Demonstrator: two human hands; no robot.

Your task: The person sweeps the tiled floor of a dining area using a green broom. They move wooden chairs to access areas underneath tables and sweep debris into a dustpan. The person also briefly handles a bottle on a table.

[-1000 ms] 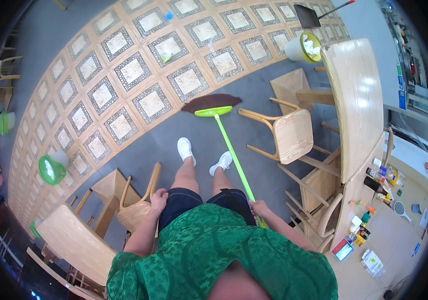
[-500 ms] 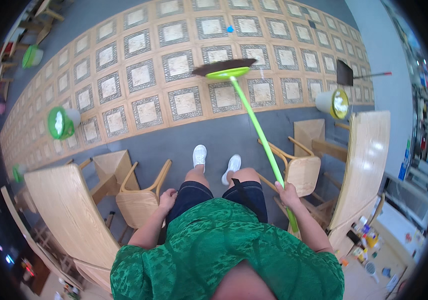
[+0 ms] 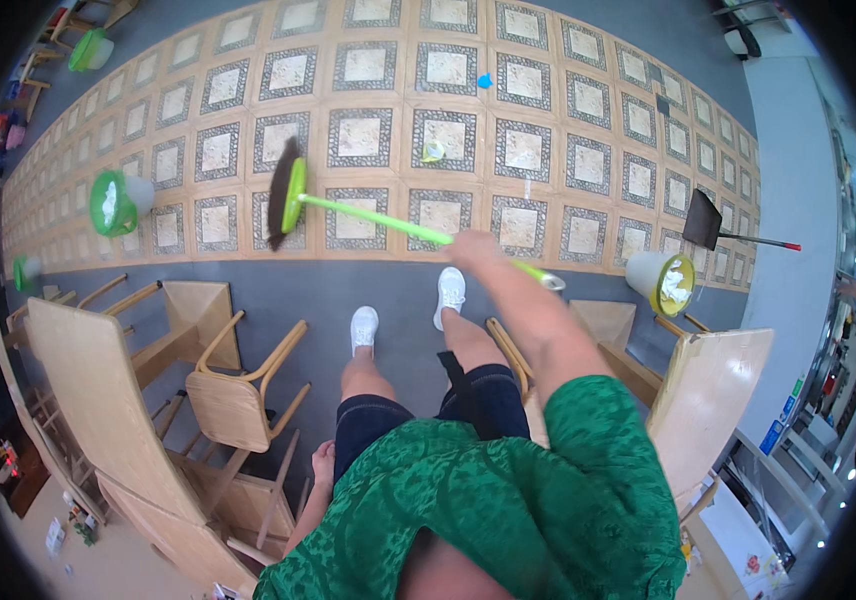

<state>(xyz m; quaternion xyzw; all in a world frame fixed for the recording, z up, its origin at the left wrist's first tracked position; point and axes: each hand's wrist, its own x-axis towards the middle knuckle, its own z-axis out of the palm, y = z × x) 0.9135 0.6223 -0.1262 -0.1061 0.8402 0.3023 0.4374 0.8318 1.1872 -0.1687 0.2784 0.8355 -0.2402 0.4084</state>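
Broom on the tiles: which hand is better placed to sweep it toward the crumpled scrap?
Right hand, I'd judge: its grip is around the broom handle, well forward. The left hand hangs low beside the shorts, away from it.

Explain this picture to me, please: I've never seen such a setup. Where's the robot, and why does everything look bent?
There's no robot, just a person using bare hands. The view comes from the left of two wide fisheye cameras worn on the head, looking down; such lenses curve straight edges. The right hand has its fingers closed around a green-handled broom, whose dark bristles point left. The left hand is beside the left thigh and looks empty. On the patterned floor lie a blue scrap and a crumpled, pale greenish one. A green-rimmed bin stands at left; a yellow-rimmed bin and a dark dustpan are at right. Wooden tables stand on both sides.
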